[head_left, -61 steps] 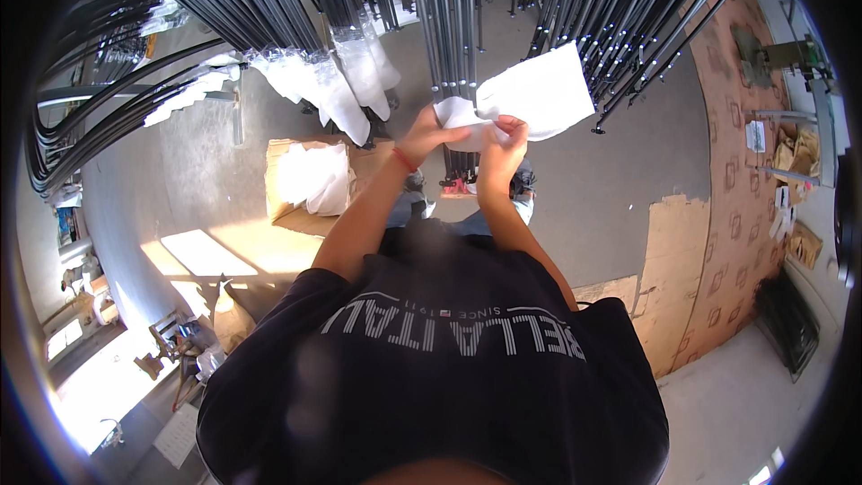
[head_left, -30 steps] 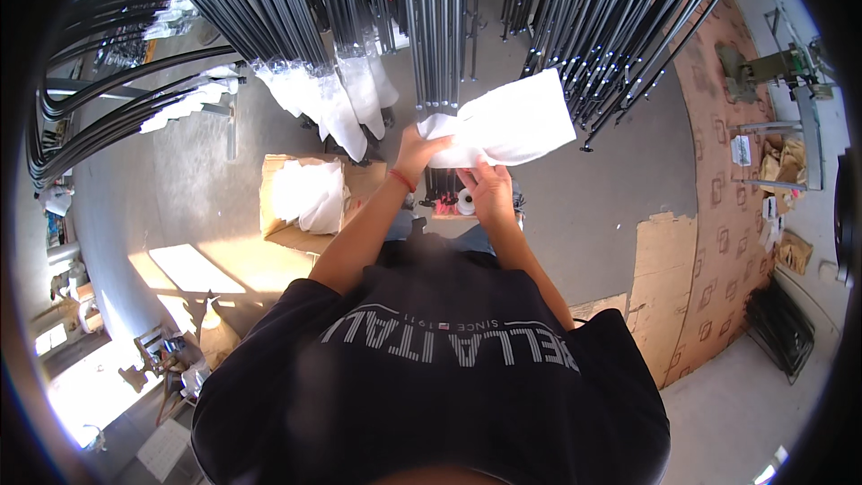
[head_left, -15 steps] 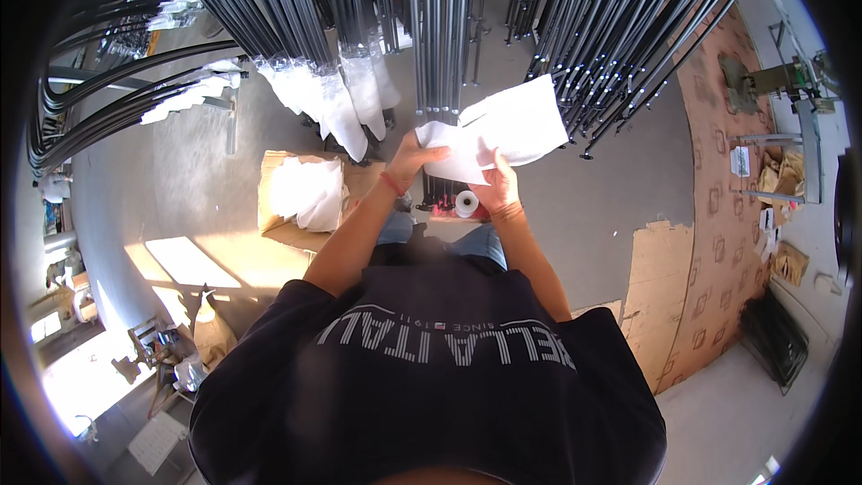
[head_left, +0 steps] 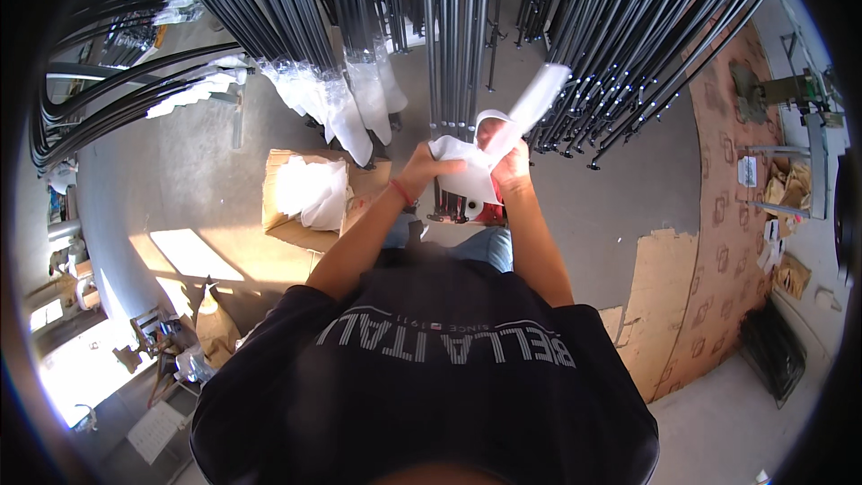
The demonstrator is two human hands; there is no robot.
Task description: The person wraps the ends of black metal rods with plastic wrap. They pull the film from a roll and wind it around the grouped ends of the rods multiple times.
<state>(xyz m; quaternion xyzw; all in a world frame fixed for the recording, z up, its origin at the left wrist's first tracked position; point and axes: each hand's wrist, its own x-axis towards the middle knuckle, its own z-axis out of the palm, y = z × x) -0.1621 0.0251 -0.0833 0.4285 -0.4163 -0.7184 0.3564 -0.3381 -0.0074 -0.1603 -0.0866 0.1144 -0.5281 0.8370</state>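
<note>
Left hand (head_left: 418, 171): grasping white sheet (head_left: 469, 181) with fingers (head_left: 453, 165), at ends of black rods (head_left: 459, 54).
Right hand (head_left: 514, 167): grasping sheet, partly behind it.

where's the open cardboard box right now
In the head view, the open cardboard box is left of centre, to the left of the person's left hand and just below the white-wrapped rod ends in the picture.
</note>
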